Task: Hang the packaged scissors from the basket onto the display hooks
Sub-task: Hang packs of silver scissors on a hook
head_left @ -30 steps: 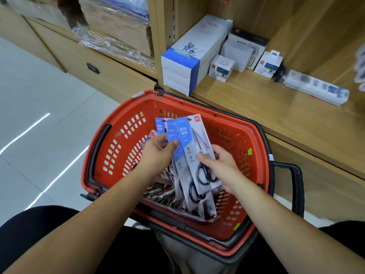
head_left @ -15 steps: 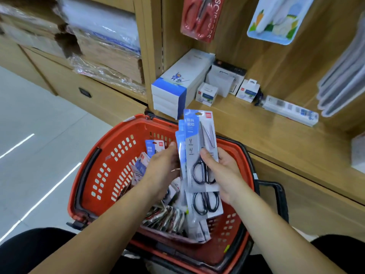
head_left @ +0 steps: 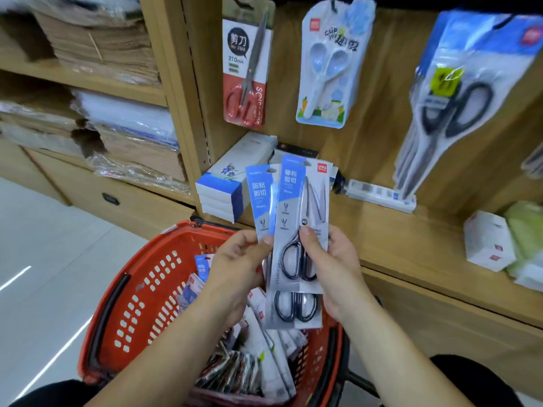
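Blue-carded scissors packs [head_left: 286,198] over red basket [head_left: 123,304] | my left grip [head_left: 235,259] pinches rear pack [head_left: 260,195] | my right grip [head_left: 335,265] clamps front pack [head_left: 305,207]

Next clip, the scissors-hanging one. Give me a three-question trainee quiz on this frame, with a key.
1. True or false: the left hand and the right hand both hold scissor packs.
2. On the front pack, the scissor handles are: A red, B black, C light blue.
3. Fill in: other packs lie in the red ____.
Key: 1 true; 2 B; 3 basket.
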